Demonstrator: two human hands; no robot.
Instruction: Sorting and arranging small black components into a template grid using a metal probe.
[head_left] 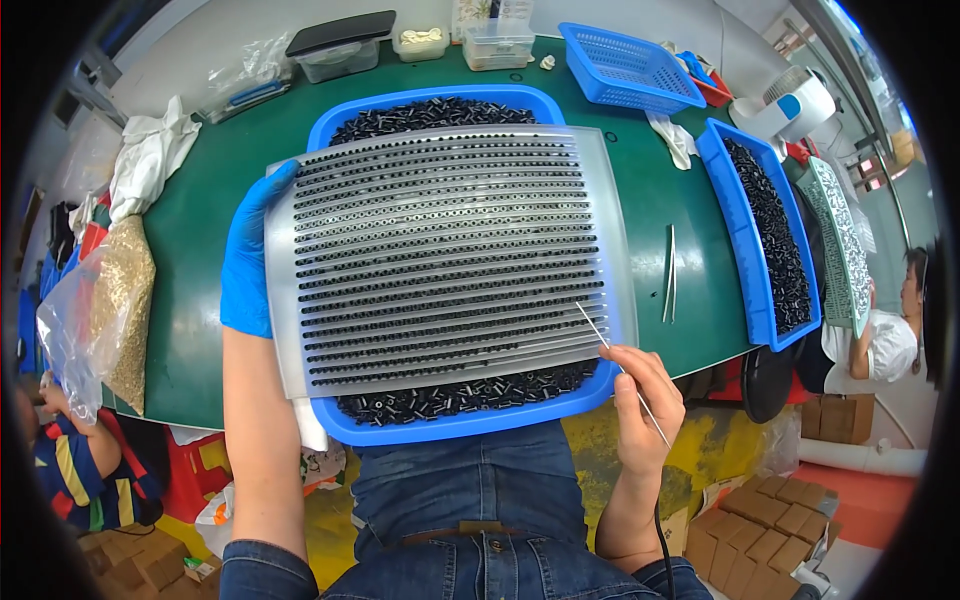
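My left hand, in a blue glove, grips the left edge of a grey metal plate. Rows of small black cylindrical parts line its grooves; a few lower rows stop short of the right side. Beneath the plate is a blue tray full of loose black parts. My bare right hand is closed round a thin pointed metal tool. The tool's tip lies over the plate's lower right, at the ends of the rows; whether it touches a part I cannot tell.
Metal tweezers lie on the green table to the right. Beyond them stands a blue bin of black parts. A blue basket and plastic boxes line the back. At left sits a bag of brass-coloured pieces. Other people sit at both sides.
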